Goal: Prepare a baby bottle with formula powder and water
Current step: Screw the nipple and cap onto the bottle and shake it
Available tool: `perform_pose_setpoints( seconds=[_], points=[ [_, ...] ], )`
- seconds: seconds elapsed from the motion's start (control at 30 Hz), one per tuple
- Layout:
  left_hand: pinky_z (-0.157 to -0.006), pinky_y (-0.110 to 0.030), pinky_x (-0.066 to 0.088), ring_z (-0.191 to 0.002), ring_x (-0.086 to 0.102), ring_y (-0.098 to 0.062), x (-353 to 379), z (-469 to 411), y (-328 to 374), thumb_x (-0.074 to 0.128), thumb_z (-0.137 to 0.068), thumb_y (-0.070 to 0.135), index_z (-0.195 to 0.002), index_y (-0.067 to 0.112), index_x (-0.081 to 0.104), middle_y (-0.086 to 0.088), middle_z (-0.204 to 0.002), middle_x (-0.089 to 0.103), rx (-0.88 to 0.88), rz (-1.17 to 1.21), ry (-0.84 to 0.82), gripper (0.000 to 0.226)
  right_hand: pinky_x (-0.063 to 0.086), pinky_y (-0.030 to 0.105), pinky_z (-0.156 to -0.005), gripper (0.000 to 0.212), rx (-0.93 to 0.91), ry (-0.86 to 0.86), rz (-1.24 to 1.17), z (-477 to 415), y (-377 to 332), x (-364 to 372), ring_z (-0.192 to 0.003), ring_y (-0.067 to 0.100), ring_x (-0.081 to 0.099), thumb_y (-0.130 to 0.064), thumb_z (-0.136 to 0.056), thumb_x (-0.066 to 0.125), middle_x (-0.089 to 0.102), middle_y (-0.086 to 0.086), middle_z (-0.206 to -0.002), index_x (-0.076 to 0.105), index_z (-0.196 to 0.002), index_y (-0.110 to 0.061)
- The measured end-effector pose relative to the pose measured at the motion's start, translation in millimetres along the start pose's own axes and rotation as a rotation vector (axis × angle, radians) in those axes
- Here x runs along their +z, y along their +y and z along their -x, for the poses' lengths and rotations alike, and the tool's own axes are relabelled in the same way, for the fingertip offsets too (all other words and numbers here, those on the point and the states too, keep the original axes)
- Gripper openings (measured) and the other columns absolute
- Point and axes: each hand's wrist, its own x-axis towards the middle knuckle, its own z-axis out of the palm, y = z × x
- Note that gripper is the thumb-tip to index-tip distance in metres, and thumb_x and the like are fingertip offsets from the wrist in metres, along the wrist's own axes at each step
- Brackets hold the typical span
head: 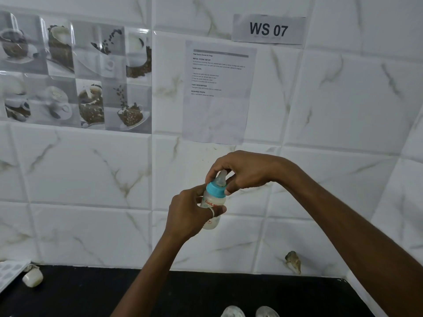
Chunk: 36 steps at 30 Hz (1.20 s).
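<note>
White tray edge (pixel 9 274) at the lower left corner. Small pale cup (pixel 32 277) tipped on its side just beside, on the black counter (pixel 91 294). Coffee-picture tiles (pixel 75 72) at the upper left of the marbled wall.

Toward the centre: left hand (pixel 190 213) wrapped round the body of the baby bottle (pixel 211 202), ringed finger curled across the front below the red lettering. Held in mid-air at centre frame, nearly upright, well above the counter. Milky-looking inside, so probably filled already. Teal collar (pixel 216 189) on the neck, clear teat (pixel 221 177) poking up through. Printed sheet (pixel 219 88) on the wall above.

Just to the right: right hand (pixel 242 170) arched over the top, thumb and fingertips pinching the collar's sides around the teat. Most likely screwing down the top.

Possible trouble from here: a collar turned on crooked, then a leak at the neck on shaking. A teat soiled by fingers crowded so close. A slip out of the left-hand hold under too hard a twist, then a drop and a spill onto the counter.

Bottom edge, right of centre: clear rounded pieces (pixel 232 312), cut off by the frame, not identifiable. Upper right: "WS 07" label (pixel 269 29).
</note>
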Motion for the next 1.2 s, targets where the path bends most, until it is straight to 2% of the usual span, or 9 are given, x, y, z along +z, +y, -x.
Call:
perform_pose_setpoints(
  seconds=[0.3,0.43,0.53,0.67,0.7,0.77,0.87,0.97,1.2],
  points=[
    [-0.094,-0.028,0.048,-0.114,0.068,-0.02,5.6,2.0,3.5,0.084,-0.079,0.042,-0.139,0.02,0.062,0.0,-0.131,0.071,-0.002,-0.008,0.041,0.068,0.056,0.036,-0.096,0.039,0.08,0.028,0.066,-0.1,2.0,4.2,-0.107,0.013,0.065,-0.031,-0.089,0.075,0.065,-0.01,-0.126,0.066,-0.127,-0.027],
    [-0.093,-0.025,0.046,-0.113,0.068,-0.02,8.4,5.8,4.2,0.084,-0.079,0.041,-0.139,0.021,0.062,0.0,-0.13,0.071,0.002,0.0,0.06,0.067,0.056,0.035,-0.095,0.04,0.114,0.03,0.13,1.0,-2.5,5.9,-0.104,0.012,0.062,-0.037,-0.092,0.069,0.065,-0.006,-0.127,0.066,-0.129,-0.022],
    [-0.089,-0.021,0.043,-0.112,0.068,-0.018,10.3,8.7,5.2,0.084,-0.079,0.041,-0.139,0.021,0.062,0.0,-0.129,0.072,0.008,0.008,0.074,0.067,0.058,0.033,-0.087,0.042,0.156,0.045,0.172,-0.2,-4.3,8.6,-0.096,0.013,0.063,-0.046,-0.093,0.066,0.069,-0.003,-0.119,0.069,-0.124,-0.018],
    [-0.088,-0.02,0.043,-0.11,0.068,-0.017,10.6,10.8,6.2,0.085,-0.078,0.041,-0.138,0.022,0.063,0.001,-0.127,0.073,0.016,0.018,0.085,0.067,0.046,0.023,-0.059,0.039,0.191,0.078,0.165,-1.8,-3.1,12.4,-0.072,0.012,0.065,-0.055,-0.091,0.064,0.072,-0.004,-0.082,0.072,-0.096,-0.017],
    [-0.088,-0.021,0.044,-0.11,0.069,-0.017,10.3,10.7,5.9,0.085,-0.078,0.041,-0.138,0.022,0.064,0.001,-0.127,0.073,0.016,0.022,0.083,0.066,0.047,0.023,-0.059,0.041,0.193,0.084,0.146,-1.2,-3.0,12.3,-0.071,0.012,0.067,-0.057,-0.09,0.064,0.073,-0.004,-0.079,0.072,-0.093,-0.017],
    [-0.088,-0.023,0.045,-0.11,0.069,-0.018,9.3,10.0,5.2,0.086,-0.077,0.041,-0.137,0.023,0.064,0.0,-0.127,0.073,0.016,0.027,0.079,0.066,0.055,0.026,-0.07,0.047,0.195,0.098,0.092,1.5,-0.9,11.3,-0.082,0.012,0.07,-0.061,-0.087,0.066,0.075,-0.005,-0.094,0.072,-0.105,-0.018],
    [-0.09,-0.025,0.046,-0.112,0.068,-0.019,7.1,8.3,3.9,0.085,-0.078,0.04,-0.138,0.022,0.063,0.0,-0.129,0.072,0.009,0.03,0.073,0.066,0.056,0.025,-0.09,0.055,0.168,0.121,-0.086,8.3,5.2,10.5,-0.104,0.007,0.066,-0.05,-0.083,0.077,0.065,-0.014,-0.124,0.064,-0.129,-0.024],
    [-0.09,-0.024,0.047,-0.112,0.069,-0.019,5.5,7.6,3.2,0.085,-0.078,0.04,-0.138,0.021,0.063,0.0,-0.129,0.072,0.009,0.043,0.062,0.067,0.054,0.021,-0.093,0.052,0.119,0.127,-0.29,13.1,12.9,19.3,-0.112,0.001,0.063,-0.032,-0.082,0.084,0.063,-0.02,-0.126,0.063,-0.13,-0.027],
    [-0.092,-0.028,0.049,-0.112,0.068,-0.019,3.8,8.2,3.2,0.085,-0.079,0.037,-0.136,0.021,0.064,0.0,-0.129,0.072,0.007,0.087,0.031,0.062,0.056,0.026,-0.095,0.043,0.037,0.234,-0.564,16.3,26.3,39.7,-0.113,0.009,0.067,-0.007,-0.086,0.079,0.071,-0.006,-0.122,0.068,-0.126,-0.016]
  ],
)
